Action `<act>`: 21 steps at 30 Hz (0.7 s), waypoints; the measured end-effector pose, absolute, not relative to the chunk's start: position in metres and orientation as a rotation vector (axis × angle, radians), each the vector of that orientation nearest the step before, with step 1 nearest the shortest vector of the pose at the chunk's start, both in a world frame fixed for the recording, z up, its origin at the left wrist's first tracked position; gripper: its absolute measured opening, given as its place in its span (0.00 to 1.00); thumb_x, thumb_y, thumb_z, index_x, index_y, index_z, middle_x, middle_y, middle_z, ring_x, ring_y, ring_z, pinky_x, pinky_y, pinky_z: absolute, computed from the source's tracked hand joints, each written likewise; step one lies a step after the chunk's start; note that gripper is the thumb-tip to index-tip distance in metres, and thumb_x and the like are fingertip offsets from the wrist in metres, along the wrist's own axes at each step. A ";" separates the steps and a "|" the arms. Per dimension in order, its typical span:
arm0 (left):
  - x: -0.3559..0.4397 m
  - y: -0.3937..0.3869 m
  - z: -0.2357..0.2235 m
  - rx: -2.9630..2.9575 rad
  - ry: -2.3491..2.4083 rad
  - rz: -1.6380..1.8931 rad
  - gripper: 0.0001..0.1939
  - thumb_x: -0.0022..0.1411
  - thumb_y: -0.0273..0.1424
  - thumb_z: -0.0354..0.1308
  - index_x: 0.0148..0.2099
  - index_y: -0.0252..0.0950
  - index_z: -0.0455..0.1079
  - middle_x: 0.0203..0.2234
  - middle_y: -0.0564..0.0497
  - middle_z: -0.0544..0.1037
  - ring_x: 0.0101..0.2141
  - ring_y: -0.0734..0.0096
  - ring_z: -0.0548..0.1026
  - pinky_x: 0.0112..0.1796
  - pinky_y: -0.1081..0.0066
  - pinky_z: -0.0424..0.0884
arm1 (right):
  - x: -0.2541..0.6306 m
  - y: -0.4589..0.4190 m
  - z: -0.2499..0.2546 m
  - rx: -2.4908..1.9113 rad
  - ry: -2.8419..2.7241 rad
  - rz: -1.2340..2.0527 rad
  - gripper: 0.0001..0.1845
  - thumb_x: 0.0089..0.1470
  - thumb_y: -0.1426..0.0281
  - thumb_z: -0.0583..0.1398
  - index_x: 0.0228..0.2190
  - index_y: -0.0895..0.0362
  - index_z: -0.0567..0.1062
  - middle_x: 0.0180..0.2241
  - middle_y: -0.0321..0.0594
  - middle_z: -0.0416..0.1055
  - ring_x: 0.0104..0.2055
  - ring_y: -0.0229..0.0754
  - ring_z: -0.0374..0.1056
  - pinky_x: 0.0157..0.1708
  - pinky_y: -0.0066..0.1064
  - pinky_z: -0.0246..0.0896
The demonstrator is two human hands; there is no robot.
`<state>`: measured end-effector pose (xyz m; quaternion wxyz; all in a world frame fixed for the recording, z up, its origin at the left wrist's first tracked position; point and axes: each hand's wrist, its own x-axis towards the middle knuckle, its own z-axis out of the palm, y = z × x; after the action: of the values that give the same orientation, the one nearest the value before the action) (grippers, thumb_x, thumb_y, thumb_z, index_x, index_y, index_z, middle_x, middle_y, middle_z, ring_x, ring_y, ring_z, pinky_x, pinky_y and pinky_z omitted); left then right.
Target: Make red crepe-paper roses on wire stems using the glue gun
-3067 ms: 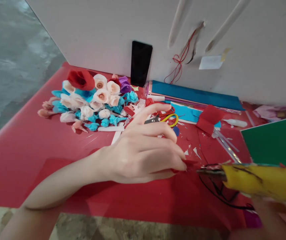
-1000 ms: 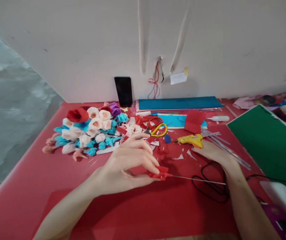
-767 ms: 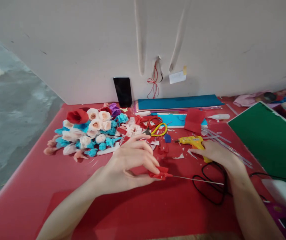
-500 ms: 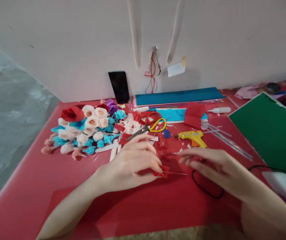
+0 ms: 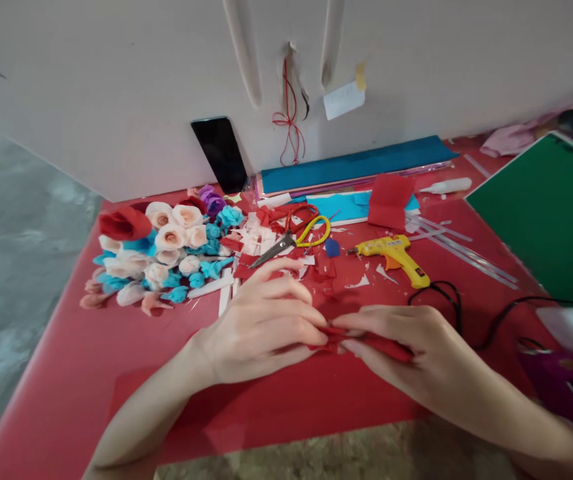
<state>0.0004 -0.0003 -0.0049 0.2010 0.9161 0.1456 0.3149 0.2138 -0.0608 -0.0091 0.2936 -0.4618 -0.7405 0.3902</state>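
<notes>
My left hand is closed, its fingertips pinching a small piece of red crepe paper just above the table. From the other side, my right hand grips the same red paper with thumb and fingertips. A longer red strip shows under the right hand's fingers; whether it is one with the pinched piece I cannot tell. Scissors with one red and one yellow handle lie beyond my left hand. A yellow glue gun rests on its side beyond my right hand.
Red table. Crepe paper flowers are heaped at the left. Paper scraps, glue sticks, a white bottle and a green board lie further back. A phone leans on the wall; a black cord runs right.
My right hand has come left and taken hold of the red paper by my left fingertips. The thin stem that stuck out there is now hidden. The view has shifted slightly.
</notes>
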 end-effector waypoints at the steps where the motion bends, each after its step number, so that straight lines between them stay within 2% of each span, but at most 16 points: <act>1: 0.001 0.000 -0.005 2.562 0.407 0.882 0.03 0.58 0.24 0.58 0.32 0.36 0.70 0.28 0.55 0.80 0.33 0.73 0.73 0.54 0.59 0.61 | 0.214 -0.062 -0.009 -1.225 -1.980 1.030 0.13 0.56 0.74 0.57 0.42 0.48 0.73 0.36 0.26 0.75 0.37 0.28 0.71 0.38 0.15 0.62; 9: 0.000 0.001 -0.006 2.554 0.390 0.901 0.02 0.56 0.24 0.60 0.33 0.35 0.71 0.29 0.54 0.80 0.33 0.73 0.73 0.54 0.58 0.60 | 0.214 -0.063 -0.006 -1.189 -1.982 0.967 0.13 0.56 0.76 0.56 0.42 0.52 0.74 0.34 0.33 0.75 0.33 0.32 0.71 0.34 0.21 0.64; 13: 0.001 0.002 -0.006 2.545 0.399 0.923 0.03 0.55 0.23 0.61 0.33 0.35 0.72 0.29 0.54 0.81 0.33 0.73 0.73 0.54 0.59 0.60 | 0.213 -0.062 -0.005 -1.144 -2.002 0.893 0.11 0.56 0.77 0.56 0.39 0.54 0.75 0.32 0.35 0.75 0.32 0.34 0.71 0.33 0.23 0.65; 17: 0.001 0.002 -0.005 2.523 0.392 0.938 0.02 0.57 0.24 0.59 0.34 0.35 0.71 0.30 0.52 0.81 0.33 0.71 0.73 0.51 0.60 0.64 | 0.213 -0.063 -0.005 -1.117 -2.022 0.816 0.11 0.57 0.77 0.55 0.34 0.55 0.76 0.30 0.38 0.75 0.32 0.37 0.72 0.33 0.25 0.67; 21: 0.002 0.002 -0.004 2.521 0.411 0.966 0.02 0.57 0.24 0.59 0.33 0.35 0.71 0.29 0.52 0.81 0.32 0.72 0.74 0.50 0.60 0.65 | 0.213 -0.065 -0.006 -1.121 -2.043 0.775 0.11 0.56 0.78 0.55 0.34 0.55 0.76 0.31 0.39 0.76 0.33 0.38 0.72 0.33 0.26 0.68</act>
<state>0.0022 0.0016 -0.0038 0.2040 0.9037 0.1475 0.3462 0.2131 -0.0654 -0.0062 0.3362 -0.4299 -0.7835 0.2973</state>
